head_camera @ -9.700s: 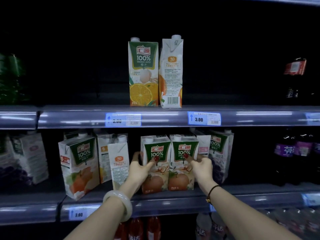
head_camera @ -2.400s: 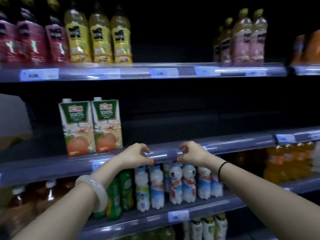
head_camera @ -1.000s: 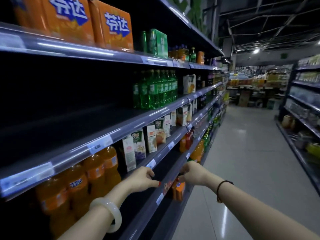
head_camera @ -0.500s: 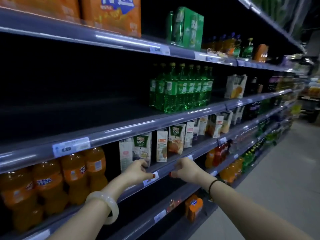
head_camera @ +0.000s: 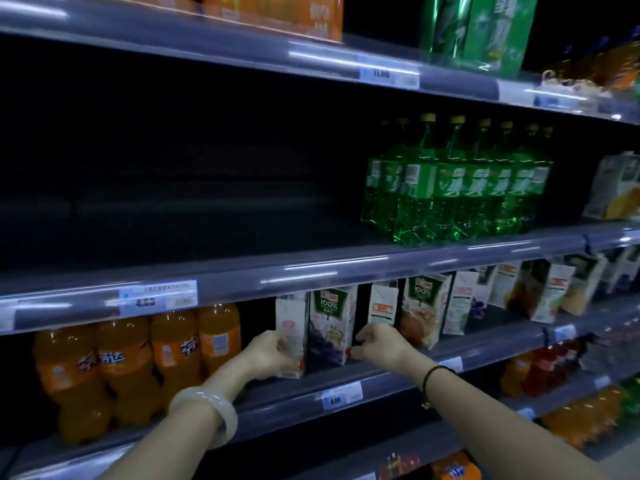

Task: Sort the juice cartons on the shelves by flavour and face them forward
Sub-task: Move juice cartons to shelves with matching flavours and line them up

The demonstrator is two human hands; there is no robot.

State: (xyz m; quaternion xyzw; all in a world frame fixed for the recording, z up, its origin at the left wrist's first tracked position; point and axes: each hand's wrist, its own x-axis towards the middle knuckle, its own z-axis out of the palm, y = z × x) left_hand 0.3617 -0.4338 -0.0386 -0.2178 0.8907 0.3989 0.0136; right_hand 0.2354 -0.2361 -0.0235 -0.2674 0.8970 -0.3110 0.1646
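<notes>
Left hand (head_camera: 273,353) grips the side-on carton (head_camera: 290,320); right hand (head_camera: 379,344) curls at the grape carton (head_camera: 330,323) — hold unclear.
Both cartons stand upright, touching, on the shelf (head_camera: 398,379) — side-on carton leftmost, nearest the left hand.

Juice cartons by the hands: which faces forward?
The green-labelled grape carton pinched by the right hand; the white carton gripped by the left hand shows its side.
</notes>
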